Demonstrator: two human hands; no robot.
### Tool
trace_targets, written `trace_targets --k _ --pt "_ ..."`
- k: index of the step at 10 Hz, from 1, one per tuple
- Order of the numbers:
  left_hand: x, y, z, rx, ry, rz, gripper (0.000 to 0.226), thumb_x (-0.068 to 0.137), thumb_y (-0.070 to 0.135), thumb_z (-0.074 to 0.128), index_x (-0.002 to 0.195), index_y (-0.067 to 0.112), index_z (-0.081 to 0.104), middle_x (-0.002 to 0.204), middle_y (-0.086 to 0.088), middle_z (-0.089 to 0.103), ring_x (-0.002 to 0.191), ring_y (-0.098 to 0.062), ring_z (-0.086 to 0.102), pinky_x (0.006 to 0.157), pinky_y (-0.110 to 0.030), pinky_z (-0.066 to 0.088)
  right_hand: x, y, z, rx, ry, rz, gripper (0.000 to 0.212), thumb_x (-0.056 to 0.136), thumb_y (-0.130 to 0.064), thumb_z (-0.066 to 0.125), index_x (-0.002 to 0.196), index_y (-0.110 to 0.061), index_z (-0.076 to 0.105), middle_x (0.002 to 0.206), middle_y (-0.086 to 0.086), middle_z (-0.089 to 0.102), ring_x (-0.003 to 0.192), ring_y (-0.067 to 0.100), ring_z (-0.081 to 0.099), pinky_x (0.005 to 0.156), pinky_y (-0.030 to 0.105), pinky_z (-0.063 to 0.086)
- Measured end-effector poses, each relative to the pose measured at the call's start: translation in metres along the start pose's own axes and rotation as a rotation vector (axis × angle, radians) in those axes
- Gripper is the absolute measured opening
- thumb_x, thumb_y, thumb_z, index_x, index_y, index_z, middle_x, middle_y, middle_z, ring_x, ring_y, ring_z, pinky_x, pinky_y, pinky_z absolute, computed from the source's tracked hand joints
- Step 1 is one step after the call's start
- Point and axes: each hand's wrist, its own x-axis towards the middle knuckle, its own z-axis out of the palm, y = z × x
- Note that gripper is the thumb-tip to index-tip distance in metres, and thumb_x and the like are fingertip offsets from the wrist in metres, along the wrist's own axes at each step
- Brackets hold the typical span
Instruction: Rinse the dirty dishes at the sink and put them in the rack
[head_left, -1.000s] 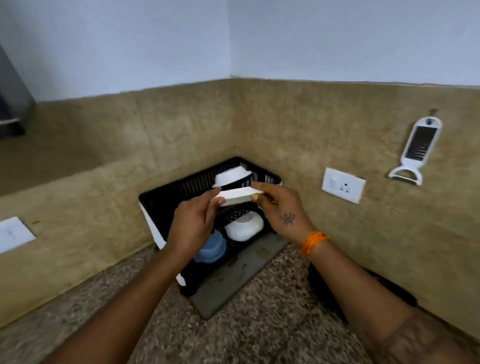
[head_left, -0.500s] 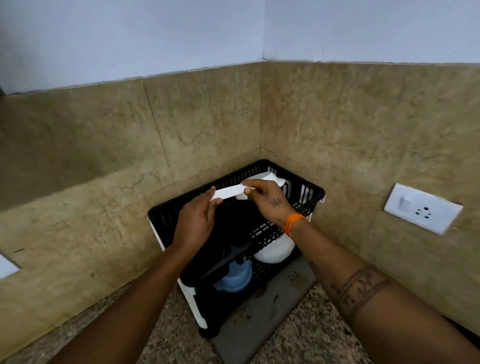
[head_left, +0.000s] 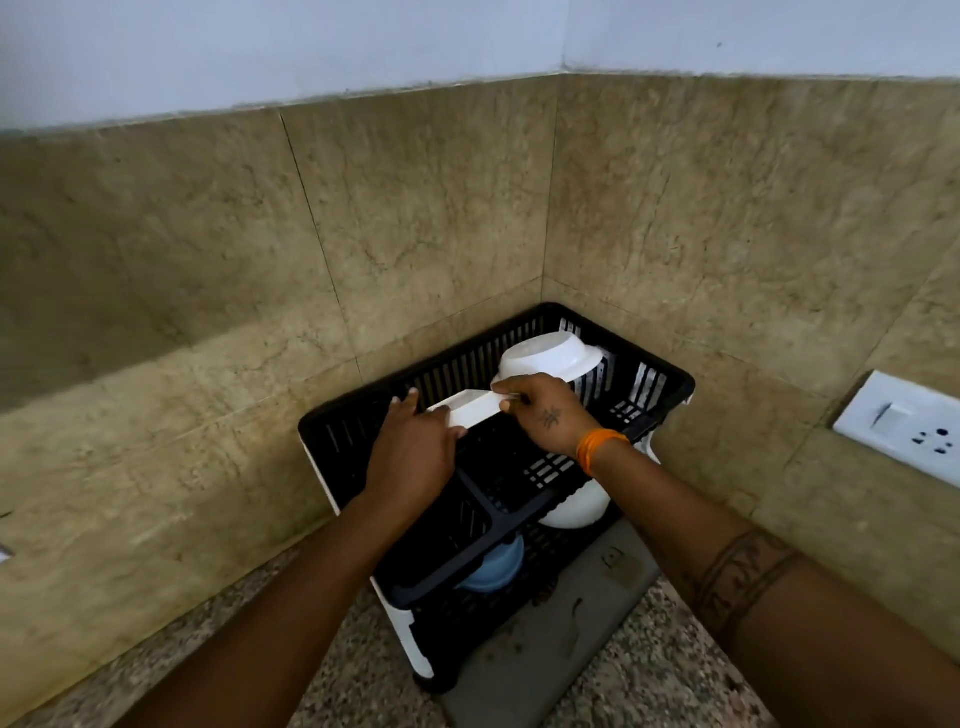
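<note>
Head view: both hands, left hand (head_left: 415, 449) and right hand (head_left: 545, 415), pinch one white dish (head_left: 470, 408) over the black rack (head_left: 670, 379). Two white bowls (head_left: 550, 358) and one blue bowl (head_left: 493, 569) sit inside it.

Bare forearms, orange wristband (head_left: 597, 448), tattooed right hand (head_left: 545, 418)

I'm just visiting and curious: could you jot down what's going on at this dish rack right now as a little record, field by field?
Place: kitchen corner, tiled walls, speckled counter
Rack: black two-tier dish rack on a grey drip tray
In hand: white dish, held over the top tier
Left hand: grips the dish's near end
Right hand: pinches its far end
Top tier: white bowl, tilted at the back
Lower tier: white bowl and blue bowl
Wall: white switch socket at right
</note>
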Motion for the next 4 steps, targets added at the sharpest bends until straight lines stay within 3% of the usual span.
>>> trace_targets --k 2,3,4 --pt "-0.004 0.005 -0.013 -0.069 -0.018 -0.021 0.034 0.102 0.035 0.056 0.121 0.012 0.072 0.124 -0.023 0.070 0.141 -0.041 0.048 0.120 -0.049 0.033 -0.006 -0.003 0.002 -0.034 0.138 -0.001 0.030 0.093 -0.013 0.071 0.123 -0.008 0.072 0.128 0.013 0.067 0.118 0.029 0.063 0.105 0.035 0.047" --pt "-0.011 0.010 -0.019 -0.213 0.073 0.009 0.033 0.101 0.032 0.058 0.126 0.015 0.071 0.125 -0.017 0.073 0.137 -0.037 0.054 0.114 -0.047 0.043 -0.020 -0.006 -0.003 0.010 0.162 -0.015 0.029 0.094 -0.012 0.071 0.122 -0.007 0.072 0.127 0.013 0.068 0.116 0.026 0.065 0.104 0.033 0.048" --pt "-0.022 0.027 -0.027 -0.508 0.192 -0.014 0.035 0.099 0.033 0.064 0.130 0.019 0.071 0.125 -0.001 0.075 0.118 -0.017 0.068 0.097 -0.024 0.051 -0.050 -0.007 -0.008 0.164 0.273 -0.018 0.026 0.096 -0.020 0.070 0.119 -0.010 0.074 0.119 0.005 0.073 0.110 0.014 0.068 0.101 0.031 0.053"
